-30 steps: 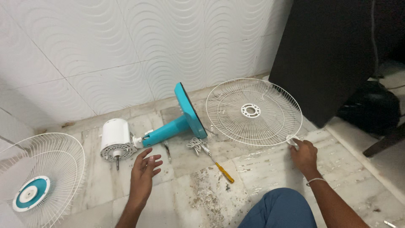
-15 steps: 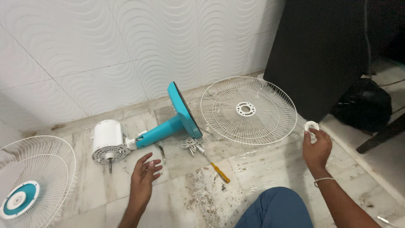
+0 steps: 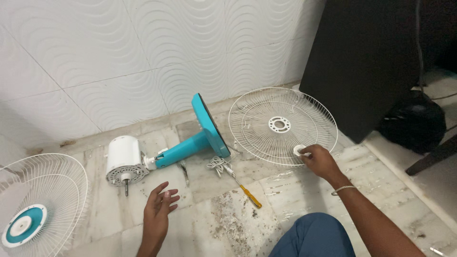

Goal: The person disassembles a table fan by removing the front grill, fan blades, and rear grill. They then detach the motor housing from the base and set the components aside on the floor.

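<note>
Marble floor (image 3: 295, 190) lies under our 2 hands. Our right hand (image 3: 320, 161) pinches a small white ring (image 3: 299, 150) over the near edge of the white fan grille (image 3: 282, 125). Our left hand (image 3: 159, 204) hovers slack, fingers loosely spread, near the fan motor (image 3: 123, 160).

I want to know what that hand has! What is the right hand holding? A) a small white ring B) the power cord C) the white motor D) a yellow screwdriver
A: the right hand pinches a small white ring over the edge of the white wire fan guard, while the yellow-handled screwdriver lies on the floor, untouched.
</note>
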